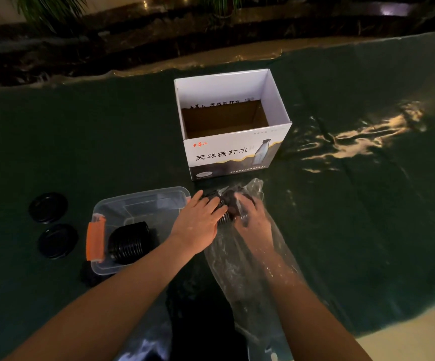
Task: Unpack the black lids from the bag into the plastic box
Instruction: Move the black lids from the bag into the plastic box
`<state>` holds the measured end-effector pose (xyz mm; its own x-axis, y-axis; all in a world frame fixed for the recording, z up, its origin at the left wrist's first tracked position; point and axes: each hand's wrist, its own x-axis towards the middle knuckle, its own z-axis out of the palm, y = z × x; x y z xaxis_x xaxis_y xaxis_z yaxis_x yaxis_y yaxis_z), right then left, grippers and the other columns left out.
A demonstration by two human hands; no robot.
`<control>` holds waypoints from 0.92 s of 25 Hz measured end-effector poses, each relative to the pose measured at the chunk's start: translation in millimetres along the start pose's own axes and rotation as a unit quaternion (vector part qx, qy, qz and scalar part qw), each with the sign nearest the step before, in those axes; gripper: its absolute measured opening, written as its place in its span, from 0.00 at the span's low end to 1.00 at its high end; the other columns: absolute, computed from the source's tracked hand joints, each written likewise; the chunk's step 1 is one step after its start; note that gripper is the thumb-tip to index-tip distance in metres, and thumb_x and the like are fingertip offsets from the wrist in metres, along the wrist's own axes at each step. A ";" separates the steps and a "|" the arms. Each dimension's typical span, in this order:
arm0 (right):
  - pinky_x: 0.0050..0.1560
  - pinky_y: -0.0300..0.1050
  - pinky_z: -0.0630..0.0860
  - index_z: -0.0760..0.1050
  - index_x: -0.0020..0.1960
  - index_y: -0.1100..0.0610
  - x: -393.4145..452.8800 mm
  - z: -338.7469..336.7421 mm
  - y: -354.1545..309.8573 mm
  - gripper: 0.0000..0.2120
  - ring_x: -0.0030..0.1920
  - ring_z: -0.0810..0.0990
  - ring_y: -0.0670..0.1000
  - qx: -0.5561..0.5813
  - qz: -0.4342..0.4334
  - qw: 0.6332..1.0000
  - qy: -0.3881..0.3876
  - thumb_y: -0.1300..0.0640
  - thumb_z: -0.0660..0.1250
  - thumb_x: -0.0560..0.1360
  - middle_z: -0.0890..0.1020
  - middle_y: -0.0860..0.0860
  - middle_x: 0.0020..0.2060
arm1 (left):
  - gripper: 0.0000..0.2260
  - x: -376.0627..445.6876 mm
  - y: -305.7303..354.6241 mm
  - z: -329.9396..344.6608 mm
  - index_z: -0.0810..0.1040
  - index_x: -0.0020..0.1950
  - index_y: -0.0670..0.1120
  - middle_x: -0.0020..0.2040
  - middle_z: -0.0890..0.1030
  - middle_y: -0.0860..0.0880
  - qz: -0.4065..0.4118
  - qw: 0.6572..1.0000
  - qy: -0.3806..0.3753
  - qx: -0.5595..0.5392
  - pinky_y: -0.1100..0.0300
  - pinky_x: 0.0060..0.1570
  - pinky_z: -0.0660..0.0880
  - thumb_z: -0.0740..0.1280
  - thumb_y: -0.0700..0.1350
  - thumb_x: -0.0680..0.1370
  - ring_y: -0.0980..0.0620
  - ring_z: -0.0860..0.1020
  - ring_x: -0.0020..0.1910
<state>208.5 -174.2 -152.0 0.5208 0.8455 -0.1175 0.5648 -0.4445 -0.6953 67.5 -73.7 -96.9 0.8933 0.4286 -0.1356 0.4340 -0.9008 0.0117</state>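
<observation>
Here, the step in hand is judged to be the drawing of a stack of lids out of the bag.

1. The right hand (250, 217) is seen inside the clear bag (239, 267), its forearm sheathed by the film; its fingers are curled on the stack of black lids (226, 207) near the bag's closed far end.
2. The left hand (200, 220) is laid on the outside of the bag, fingers curled over the same stack through the film; the stack is thus grasped from both sides.
3. The stack in the bag lies on its side on the bench (367, 230), just right of the plastic box (143, 196) and just in front of the cardboard carton (234, 155). Its long axis appears to run from near left to far right, though most of it is hidden by the hands.
4. A further stack (130, 242) is already lodged in the plastic box, lying on its side, with its axis running from near left to far right.
5. Two single lids (48, 207) (58, 241) are laid flat on the bench, left of the box.
6. For a clean withdrawal, it is advised that the stack be kept squeezed end to end so that it is not fanned apart, that the film be pinned by the left hand, and that the stack be drawn back along the bag's length towards its open near end.
</observation>
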 end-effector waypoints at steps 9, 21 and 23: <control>0.59 0.55 0.76 0.56 0.73 0.44 5.0 12.9 -7.9 0.44 0.66 0.72 0.52 0.037 0.104 0.994 0.000 0.43 0.76 0.65 0.68 0.50 0.69 | 0.22 -2.4 -0.6 4.8 0.66 0.73 0.49 0.70 0.70 0.44 -0.002 1.000 -0.008 -0.005 0.47 0.74 0.49 0.61 0.49 0.79 0.45 0.70 0.68; 0.67 0.54 0.71 0.66 0.70 0.37 3.5 3.5 5.0 0.31 0.66 0.72 0.55 0.049 0.074 0.996 -0.014 0.60 0.70 0.74 0.65 0.50 0.72 | 0.23 -4.9 3.1 -3.6 0.61 0.75 0.49 0.74 0.65 0.45 0.006 0.999 -0.024 0.044 0.46 0.74 0.44 0.60 0.49 0.80 0.45 0.66 0.71; 0.65 0.55 0.73 0.64 0.68 0.32 1.8 5.6 6.7 0.30 0.65 0.74 0.56 0.030 0.061 0.997 -0.021 0.59 0.68 0.75 0.64 0.50 0.73 | 0.23 -3.9 3.0 -3.1 0.61 0.74 0.49 0.73 0.66 0.44 0.010 0.999 -0.023 0.048 0.46 0.74 0.45 0.60 0.49 0.80 0.45 0.66 0.71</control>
<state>209.7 -174.0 -160.8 0.5549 0.7987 -0.2329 0.4589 -0.5274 -0.7151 65.7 -77.9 -93.3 0.8945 0.4080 -0.1827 0.4003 -0.9130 -0.0791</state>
